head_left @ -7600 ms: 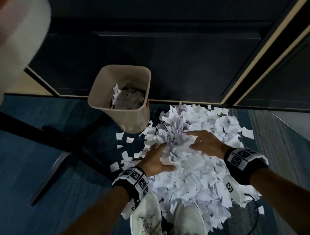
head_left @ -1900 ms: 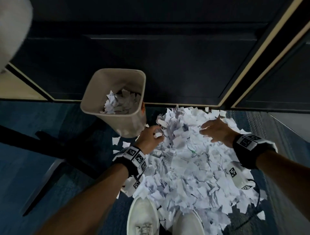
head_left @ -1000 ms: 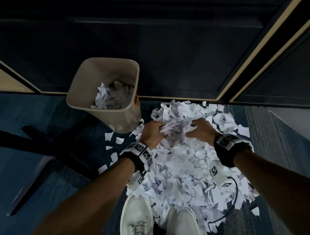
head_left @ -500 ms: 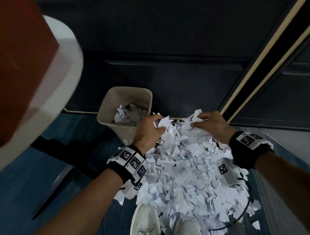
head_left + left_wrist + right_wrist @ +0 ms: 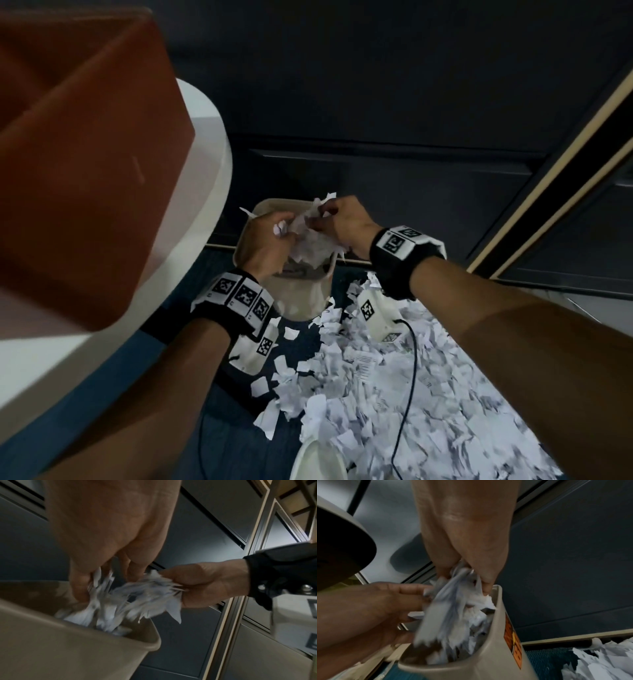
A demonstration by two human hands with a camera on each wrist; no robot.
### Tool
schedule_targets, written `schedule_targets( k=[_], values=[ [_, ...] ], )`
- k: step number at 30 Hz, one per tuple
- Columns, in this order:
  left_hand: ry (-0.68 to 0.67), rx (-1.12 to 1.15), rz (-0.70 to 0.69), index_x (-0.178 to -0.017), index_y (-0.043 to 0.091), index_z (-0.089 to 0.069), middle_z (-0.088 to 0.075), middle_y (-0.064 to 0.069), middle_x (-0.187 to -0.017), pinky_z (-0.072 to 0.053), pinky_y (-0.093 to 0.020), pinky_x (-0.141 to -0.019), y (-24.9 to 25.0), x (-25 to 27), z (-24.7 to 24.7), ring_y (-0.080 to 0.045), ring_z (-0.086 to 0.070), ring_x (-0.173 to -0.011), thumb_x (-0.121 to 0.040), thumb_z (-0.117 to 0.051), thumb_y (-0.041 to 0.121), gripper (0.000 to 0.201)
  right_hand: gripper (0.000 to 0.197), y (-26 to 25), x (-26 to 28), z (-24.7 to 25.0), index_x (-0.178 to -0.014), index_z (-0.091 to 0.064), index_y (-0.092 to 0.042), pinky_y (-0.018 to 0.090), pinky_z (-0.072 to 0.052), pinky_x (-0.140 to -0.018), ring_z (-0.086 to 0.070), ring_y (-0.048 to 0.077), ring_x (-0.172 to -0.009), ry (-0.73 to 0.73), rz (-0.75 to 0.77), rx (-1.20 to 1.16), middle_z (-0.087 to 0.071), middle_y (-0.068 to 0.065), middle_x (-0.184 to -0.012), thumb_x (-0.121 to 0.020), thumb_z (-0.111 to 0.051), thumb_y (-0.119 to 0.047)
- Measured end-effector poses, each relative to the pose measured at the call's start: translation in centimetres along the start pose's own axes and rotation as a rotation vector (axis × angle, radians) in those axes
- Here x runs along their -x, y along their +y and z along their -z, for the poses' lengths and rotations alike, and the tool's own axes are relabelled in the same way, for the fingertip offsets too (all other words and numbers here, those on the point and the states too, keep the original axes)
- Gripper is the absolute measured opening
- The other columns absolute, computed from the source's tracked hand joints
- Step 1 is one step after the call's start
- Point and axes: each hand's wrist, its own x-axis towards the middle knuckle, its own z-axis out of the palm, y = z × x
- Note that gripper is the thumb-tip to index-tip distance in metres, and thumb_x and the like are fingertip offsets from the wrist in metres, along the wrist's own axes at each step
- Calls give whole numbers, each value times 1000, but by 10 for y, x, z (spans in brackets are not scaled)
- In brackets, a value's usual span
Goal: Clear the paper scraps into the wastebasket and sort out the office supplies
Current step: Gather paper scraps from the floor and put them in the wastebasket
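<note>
A beige wastebasket (image 5: 301,301) stands on the blue carpet with scraps inside. Both hands hover over its mouth, sharing one bunch of white paper scraps (image 5: 310,240). My left hand (image 5: 284,229) curls round the bunch's left side and my right hand (image 5: 322,216) pinches its right side. In the left wrist view the scraps (image 5: 130,597) blur downward into the wastebasket (image 5: 68,649) between my left fingers (image 5: 80,588) and my right hand (image 5: 205,585). In the right wrist view scraps (image 5: 457,608) hang from my right fingertips (image 5: 486,586) above the rim (image 5: 496,662).
A large pile of scraps (image 5: 394,394) covers the carpet right of the basket. A white round table (image 5: 212,171) with a red-brown box (image 5: 85,171) juts in at left. Dark cabinet doors stand behind. My white shoe (image 5: 315,459) and a black cable (image 5: 407,394) lie below.
Both hands gathered a bunch of scraps from the pile, lifted it and carried it left. They are now over the wastebasket's mouth, with scraps dropping in.
</note>
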Motion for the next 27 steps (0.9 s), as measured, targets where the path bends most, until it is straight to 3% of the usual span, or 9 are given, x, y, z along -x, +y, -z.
schedule_targets(
  k=[2, 4, 6, 9, 13, 16, 22, 25, 27],
  values=[
    [-14, 9, -7, -115, 19, -73, -70, 7, -105, -54, -29, -88, -8, 0, 1, -15, -67, -99, -85, -64, 4, 34, 29, -2, -3, -10, -92, -69, -18, 30, -52, -66, -63, 17, -73, -49, -12, -56, -67, 3, -85, -72, -86, -30],
    [11, 27, 24, -109, 18, -75, -71, 2, -113, -53, -30, -93, -15, -1, 1, -16, -66, -104, -86, -63, 2, 31, 39, -3, -4, -11, -102, -65, -14, 41, -59, -68, -68, 29, -79, -83, -48, -114, -69, 12, -94, -73, -85, -30],
    [32, 33, 36, -102, 19, -77, -73, 3, -109, -52, -24, -90, -19, -1, 2, -14, -67, -102, -88, -62, -1, 29, 25, -3, -3, -5, -97, -64, -13, 45, -59, -77, -67, 29, -79, -106, -68, -133, -67, 15, -93, -80, -80, -21],
    [1, 59, 39, -94, 21, -78, -74, 6, -101, -47, -7, -76, -19, 2, 1, -6, -66, -93, -91, -61, 1, 26, 7, 0, 4, 11, -84, -67, -13, 39, -59, -74, -63, 23, -76, -126, -55, -107, -65, 13, -88, -85, -72, -8],
    [-10, 62, 15, -88, 25, -78, -74, 13, -92, -53, -18, -80, -9, 17, -8, -3, -67, -86, -91, -66, 9, 20, 11, 16, 20, 35, -81, -70, -9, 42, -61, -77, -67, 24, -80, -117, -37, -75, -67, 14, -86, -85, -64, 0],
    [-151, 112, -38, -94, 14, -76, -73, 4, -92, -53, -11, -74, 2, 45, -27, -2, -67, -79, -90, -64, -2, 20, 7, 40, 40, 51, -92, -71, -3, 40, -62, -75, -66, 21, -79, -101, -62, -30, -68, 17, -91, -88, -65, -4],
    [-383, 121, -69, -95, 14, -77, -75, 5, -91, -58, -24, -76, -15, 96, -94, -5, -69, -78, -92, -62, 3, 19, 5, 121, 86, 72, -87, -73, -2, 43, -60, -71, -64, 17, -67, -174, -181, 56, -69, 8, -72, -87, -69, -5],
    [-520, 14, -2, -103, 13, -76, -75, 1, -101, -57, -27, -84, -41, 110, -131, -13, -70, -91, -92, -65, 7, 17, 10, 174, 109, 78, -90, -72, -1, 43, -60, -72, -67, 25, -75, -282, -257, 178, -71, 21, -90, -86, -72, -11],
    [-621, -32, 60, -113, 13, -72, -71, -2, -112, -53, -27, -88, -60, 117, -149, -17, -67, -103, -92, -66, 10, 22, 21, 208, 123, 81, -99, -70, -5, 39, -57, -75, -66, 26, -91, -337, -316, 299, -69, 18, -105, -85, -76, -20]
  ],
)
